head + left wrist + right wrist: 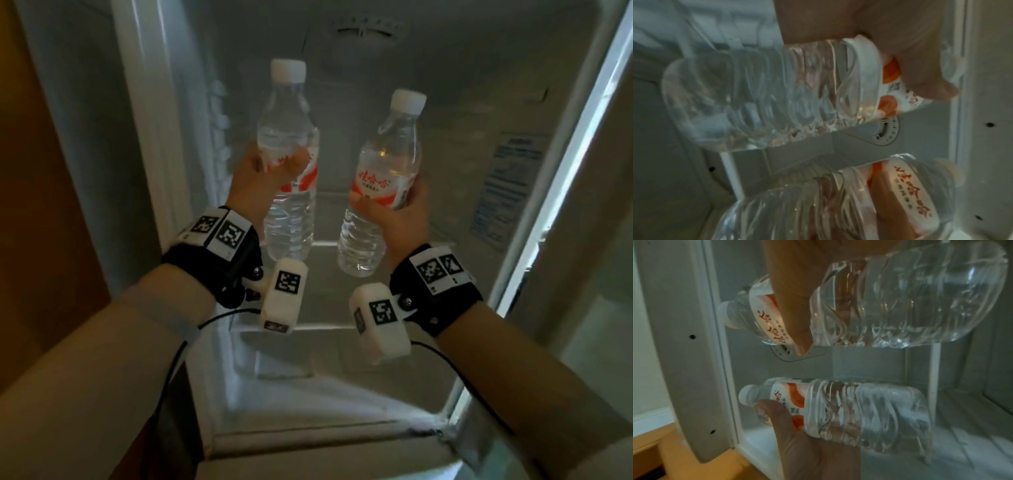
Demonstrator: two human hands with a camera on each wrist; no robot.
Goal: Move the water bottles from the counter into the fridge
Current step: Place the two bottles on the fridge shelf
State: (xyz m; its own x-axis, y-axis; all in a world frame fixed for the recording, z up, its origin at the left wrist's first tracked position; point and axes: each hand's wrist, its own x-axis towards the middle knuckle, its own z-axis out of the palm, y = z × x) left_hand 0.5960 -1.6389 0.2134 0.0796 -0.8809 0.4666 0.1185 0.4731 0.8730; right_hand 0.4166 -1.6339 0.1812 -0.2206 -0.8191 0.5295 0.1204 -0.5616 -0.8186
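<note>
Two clear water bottles with white caps and red-and-white labels are held upright in front of the open fridge [144, 144]. My left hand [274, 168] grips the left bottle [289, 219] around its label; the wrist view shows that bottle [756, 100] under my thumb [910, 48]. My right hand [387, 202] grips the right bottle [387, 150] at the label, tilted slightly left; it appears again as the right bottle [900, 301]. The left bottle [859, 415] hangs beside it, apart. Both bottles are above the glass shelf [322, 244], not resting on it.
The fridge interior holds nothing else that I can see. A thermostat dial [368, 29] sits on the back wall at the top, and a sticker [507, 185] is on the right inner wall. A wooden panel [41, 171] flanks the fridge on the left.
</note>
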